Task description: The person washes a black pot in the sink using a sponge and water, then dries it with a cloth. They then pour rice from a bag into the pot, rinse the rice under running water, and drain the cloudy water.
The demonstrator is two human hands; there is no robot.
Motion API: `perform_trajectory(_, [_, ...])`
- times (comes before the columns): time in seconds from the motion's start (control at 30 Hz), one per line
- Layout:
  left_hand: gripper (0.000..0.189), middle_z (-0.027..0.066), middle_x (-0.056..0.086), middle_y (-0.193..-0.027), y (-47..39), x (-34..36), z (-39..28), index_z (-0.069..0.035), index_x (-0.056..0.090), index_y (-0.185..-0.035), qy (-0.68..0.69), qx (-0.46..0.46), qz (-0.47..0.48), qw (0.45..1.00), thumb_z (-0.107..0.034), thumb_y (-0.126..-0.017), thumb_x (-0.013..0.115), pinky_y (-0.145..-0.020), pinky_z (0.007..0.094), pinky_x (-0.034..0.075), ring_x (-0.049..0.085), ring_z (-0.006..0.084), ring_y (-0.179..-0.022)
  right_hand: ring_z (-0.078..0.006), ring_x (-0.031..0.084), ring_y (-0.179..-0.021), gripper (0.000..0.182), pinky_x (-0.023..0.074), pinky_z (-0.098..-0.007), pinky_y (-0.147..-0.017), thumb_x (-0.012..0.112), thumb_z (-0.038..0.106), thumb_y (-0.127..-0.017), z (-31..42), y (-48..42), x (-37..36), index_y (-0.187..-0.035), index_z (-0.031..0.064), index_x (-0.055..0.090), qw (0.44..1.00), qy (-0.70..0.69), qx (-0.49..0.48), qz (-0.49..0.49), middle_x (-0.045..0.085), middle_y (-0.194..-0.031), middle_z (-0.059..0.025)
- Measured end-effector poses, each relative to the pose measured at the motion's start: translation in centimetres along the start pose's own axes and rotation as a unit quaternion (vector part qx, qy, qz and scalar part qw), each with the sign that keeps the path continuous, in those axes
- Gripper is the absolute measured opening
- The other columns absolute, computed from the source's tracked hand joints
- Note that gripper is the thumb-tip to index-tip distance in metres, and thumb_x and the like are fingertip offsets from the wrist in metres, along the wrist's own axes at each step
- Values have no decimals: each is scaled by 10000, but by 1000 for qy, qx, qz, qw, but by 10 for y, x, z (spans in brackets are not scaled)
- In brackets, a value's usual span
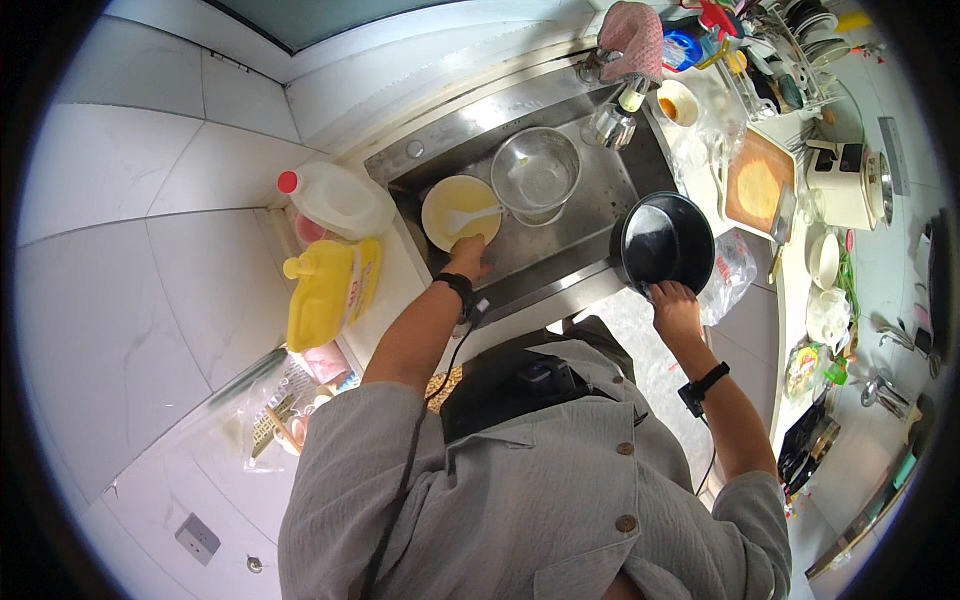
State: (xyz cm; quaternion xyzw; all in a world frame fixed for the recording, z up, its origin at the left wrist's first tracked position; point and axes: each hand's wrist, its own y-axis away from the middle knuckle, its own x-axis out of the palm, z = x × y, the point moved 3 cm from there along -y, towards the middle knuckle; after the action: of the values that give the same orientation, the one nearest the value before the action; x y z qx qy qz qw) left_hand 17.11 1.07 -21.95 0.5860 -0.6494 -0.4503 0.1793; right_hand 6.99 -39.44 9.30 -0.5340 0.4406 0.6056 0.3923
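Observation:
My left hand (469, 257) is at the near rim of a pale yellow bowl (454, 196) in the left part of the steel sink (525, 259); its fingers are partly hidden, so its hold is unclear. A white spoon or ladle (472, 217) lies in that bowl. My right hand (673, 300) grips the near rim of a black pot (664, 244), tilted over the sink's right front corner. Beside the yellow bowl rests a round steel basin (535, 169), on top of another bowl. The chrome faucet (613, 126) is at the back right.
Left of the sink are a white jug with a red cap (345, 199) and a yellow detergent bottle (330, 296). On the right counter are a small bowl (677, 103), a cutting board (759, 180), a cleaver (784, 214), a plastic bag (731, 277) and a dish rack (780, 67).

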Motion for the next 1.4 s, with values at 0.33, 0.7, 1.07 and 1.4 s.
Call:
perform_trajectory(0.33, [368,153,632,-1202,21,-31,-14,-43,587,-1266,-119,-47,13,992,-139,-915,639,-853,427,556,619,327,-1081,-263,645,-954,206,520,-396,-856,594,90,-785,1,7,4,-977,88,669,999,-4,39,8,662,-957,-74])
perform_trajectory(0.7, [447,263,628,-1140,62,-41,-101,44,502,-1270,241,-114,-178,947,15,-833,590,-688,504,584,665,390,-950,-269,650,-937,235,528,-399,-810,591,73,-782,-2,7,12,-1002,90,671,997,-46,63,3,656,-933,-78])
perform_trajectory(1.07, [247,205,715,-1092,36,-60,-202,5,731,-1031,-597,57,-31,800,-133,-836,669,-872,463,545,677,359,-1072,-252,639,-883,157,509,-379,-777,624,131,-787,-15,14,5,-943,139,642,996,-72,45,-20,621,-847,-45])
perform_trajectory(1.4, [326,149,659,-1272,117,-2,-288,-75,709,-1203,-788,-78,-25,610,-207,-939,569,-738,659,553,665,382,-1083,-230,639,-929,182,491,-394,-818,617,207,-833,-27,20,12,-1005,161,654,997,-71,23,3,646,-917,-35])
